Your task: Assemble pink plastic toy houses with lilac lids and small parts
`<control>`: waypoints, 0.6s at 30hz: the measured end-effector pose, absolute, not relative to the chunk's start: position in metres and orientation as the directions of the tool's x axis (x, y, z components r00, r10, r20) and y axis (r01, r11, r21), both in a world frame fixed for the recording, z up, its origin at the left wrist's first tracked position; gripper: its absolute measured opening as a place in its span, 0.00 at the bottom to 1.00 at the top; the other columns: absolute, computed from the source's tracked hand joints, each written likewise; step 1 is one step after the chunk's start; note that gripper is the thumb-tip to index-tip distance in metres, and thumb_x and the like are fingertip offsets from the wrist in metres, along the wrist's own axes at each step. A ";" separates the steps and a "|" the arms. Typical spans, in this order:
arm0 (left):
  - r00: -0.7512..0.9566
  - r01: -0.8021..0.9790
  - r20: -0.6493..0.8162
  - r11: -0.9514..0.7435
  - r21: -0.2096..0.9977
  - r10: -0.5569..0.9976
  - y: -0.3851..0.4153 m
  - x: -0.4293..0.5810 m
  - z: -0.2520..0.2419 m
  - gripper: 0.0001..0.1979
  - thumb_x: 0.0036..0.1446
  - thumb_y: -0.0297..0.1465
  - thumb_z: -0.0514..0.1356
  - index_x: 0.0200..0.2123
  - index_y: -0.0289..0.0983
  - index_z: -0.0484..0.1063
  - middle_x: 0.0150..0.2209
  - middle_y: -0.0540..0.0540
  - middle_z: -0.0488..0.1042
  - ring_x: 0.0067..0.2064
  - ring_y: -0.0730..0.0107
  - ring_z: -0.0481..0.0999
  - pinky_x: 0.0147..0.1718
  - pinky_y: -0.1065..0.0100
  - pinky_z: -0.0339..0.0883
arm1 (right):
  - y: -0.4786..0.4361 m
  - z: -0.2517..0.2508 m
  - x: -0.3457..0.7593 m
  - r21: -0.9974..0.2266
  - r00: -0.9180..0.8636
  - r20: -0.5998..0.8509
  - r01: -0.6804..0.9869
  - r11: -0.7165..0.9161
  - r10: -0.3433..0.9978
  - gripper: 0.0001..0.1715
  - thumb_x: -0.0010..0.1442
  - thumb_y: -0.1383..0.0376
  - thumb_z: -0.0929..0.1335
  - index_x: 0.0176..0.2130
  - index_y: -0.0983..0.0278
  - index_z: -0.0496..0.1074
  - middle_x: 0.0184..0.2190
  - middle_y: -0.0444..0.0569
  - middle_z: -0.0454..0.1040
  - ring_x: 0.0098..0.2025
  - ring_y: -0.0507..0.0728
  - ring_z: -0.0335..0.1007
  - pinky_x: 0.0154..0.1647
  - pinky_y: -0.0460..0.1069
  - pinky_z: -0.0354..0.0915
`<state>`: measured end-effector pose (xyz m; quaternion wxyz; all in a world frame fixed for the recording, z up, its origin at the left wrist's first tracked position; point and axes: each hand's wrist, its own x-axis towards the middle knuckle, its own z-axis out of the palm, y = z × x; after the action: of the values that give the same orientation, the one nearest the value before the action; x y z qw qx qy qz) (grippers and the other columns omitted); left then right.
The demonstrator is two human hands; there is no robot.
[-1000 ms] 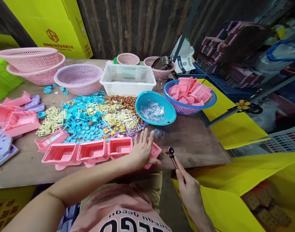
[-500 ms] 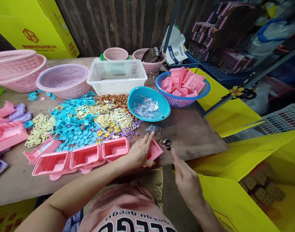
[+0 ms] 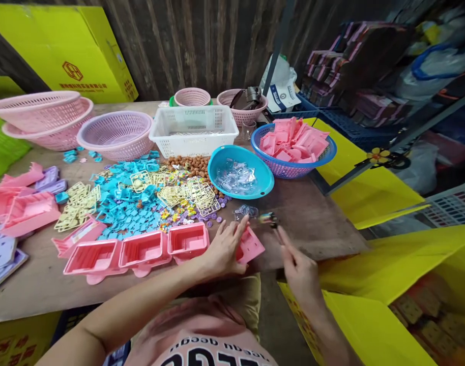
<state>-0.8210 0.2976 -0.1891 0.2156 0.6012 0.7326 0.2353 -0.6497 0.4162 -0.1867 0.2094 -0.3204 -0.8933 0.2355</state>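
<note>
My left hand (image 3: 225, 248) holds a flat pink plastic piece (image 3: 252, 245) at the table's front edge, fingers spread over its left side. My right hand (image 3: 301, 272) grips the thin handle of a small hammer (image 3: 270, 219). Its shiny head is motion-blurred and sits just beyond the pink piece's upper right corner. A clear plastic part (image 3: 245, 211) lies just past my left fingertips. Left of that hand stand joined pink plastic boxes (image 3: 189, 241) in a row, hollow side up. What lies beneath my left palm is hidden.
A turquoise bowl (image 3: 269, 189) holds clear parts; a blue-rimmed basket (image 3: 293, 170) holds pink pieces. Loose blue parts (image 3: 129, 218) and cream frames (image 3: 80, 203) cover the left middle. A white basket (image 3: 194, 145) stands behind. Open yellow cartons (image 3: 370, 310) flank the right edge.
The hammer head has lifted a little and moved away from the pink piece. My left hand keeps its place on the piece. The whole view has shifted slightly.
</note>
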 end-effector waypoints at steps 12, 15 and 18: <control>-0.436 -0.138 0.065 -0.138 0.981 0.898 0.265 -0.808 -0.181 0.61 0.41 0.34 0.69 0.64 0.42 0.24 0.64 0.35 0.50 0.65 0.53 0.52 0.61 0.52 0.48 | 0.500 -0.241 -0.663 -0.260 -0.522 0.225 0.781 0.567 0.822 0.22 0.62 0.68 0.58 0.50 0.64 0.73 0.26 0.55 0.73 0.22 0.57 0.67 0.21 0.50 0.56; -0.495 -0.501 -0.147 -0.142 0.854 0.857 0.271 -0.809 -0.163 0.52 0.41 0.37 0.68 0.64 0.41 0.40 0.59 0.38 0.62 0.59 0.52 0.64 0.57 0.52 0.58 | 0.501 -0.240 -0.675 -0.286 -0.543 0.303 0.732 0.618 0.783 0.22 0.63 0.65 0.58 0.50 0.66 0.73 0.31 0.57 0.72 0.33 0.62 0.68 0.26 0.52 0.61; -0.440 -0.767 -0.364 -0.133 0.628 0.821 0.277 -0.815 -0.153 0.38 0.44 0.39 0.65 0.58 0.36 0.55 0.50 0.38 0.71 0.51 0.52 0.72 0.50 0.50 0.65 | 0.480 -0.220 -0.683 -0.401 -0.539 0.427 0.607 0.686 0.726 0.25 0.64 0.59 0.58 0.56 0.66 0.65 0.37 0.57 0.69 0.40 0.63 0.68 0.37 0.56 0.66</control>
<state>-0.8145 0.2771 -0.1535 0.5279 0.0342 0.3932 0.7520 -0.6827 0.4804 -0.2197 0.2900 -0.3828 -0.8712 0.1025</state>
